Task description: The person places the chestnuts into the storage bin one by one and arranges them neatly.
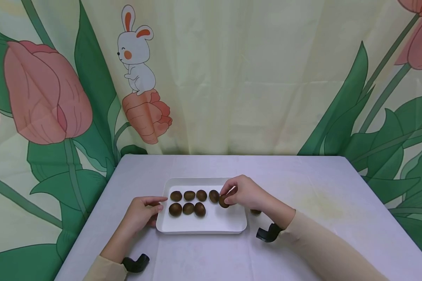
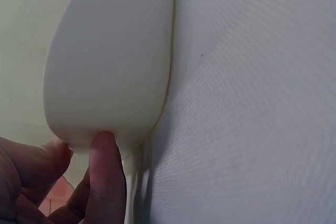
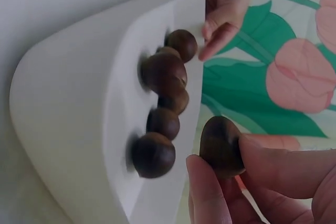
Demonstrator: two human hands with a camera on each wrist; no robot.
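Observation:
A white rectangular tray (image 1: 200, 226) lies on the table with chestnuts in two rows. The back row has several, among them the chestnut (image 1: 176, 196) at its left end; three make up the front row, ending at the chestnut (image 1: 199, 209). My right hand (image 1: 244, 192) pinches another chestnut (image 3: 220, 147) between thumb and fingers, over the tray's right part beside the back row. At the tray's left end, my left hand (image 1: 143, 212) holds the rim, its index fingertip on the edge and its thumb against the outer wall.
One more chestnut (image 1: 255, 212) sits on the table right of the tray, partly hidden by my right forearm. Black camera mounts (image 1: 136, 263) are worn on both wrists. A white cloth covers the table (image 1: 323, 234). Behind hangs a curtain (image 1: 232, 78) printed with tulips and a rabbit.

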